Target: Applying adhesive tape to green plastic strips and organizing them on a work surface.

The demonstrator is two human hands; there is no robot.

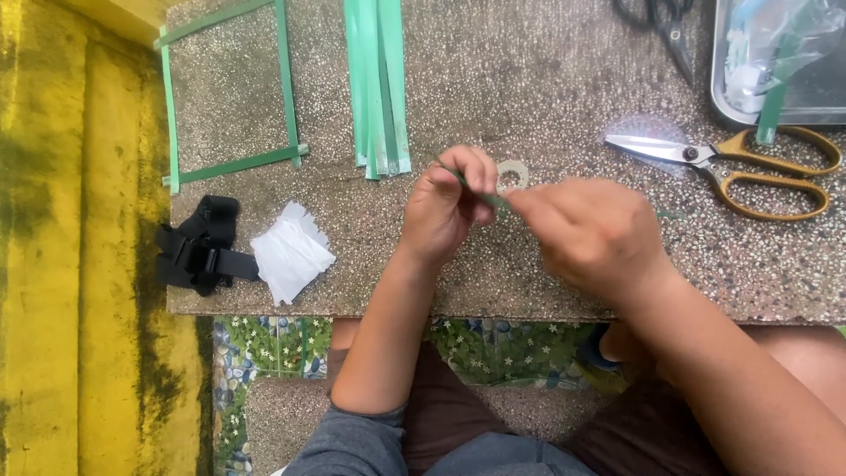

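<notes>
My left hand and my right hand meet over the speckled stone slab. Both pinch a thin green strip that runs between their fingertips. A small roll of clear tape lies on the slab just behind the fingers, partly hidden by them. Most of the strip is covered by my fingers.
A bundle of green strips lies at the top centre, a square frame of green strips at the top left. Yellow-handled scissors and a metal tray sit at the right. A black buckle strap and white folded plastic lie left.
</notes>
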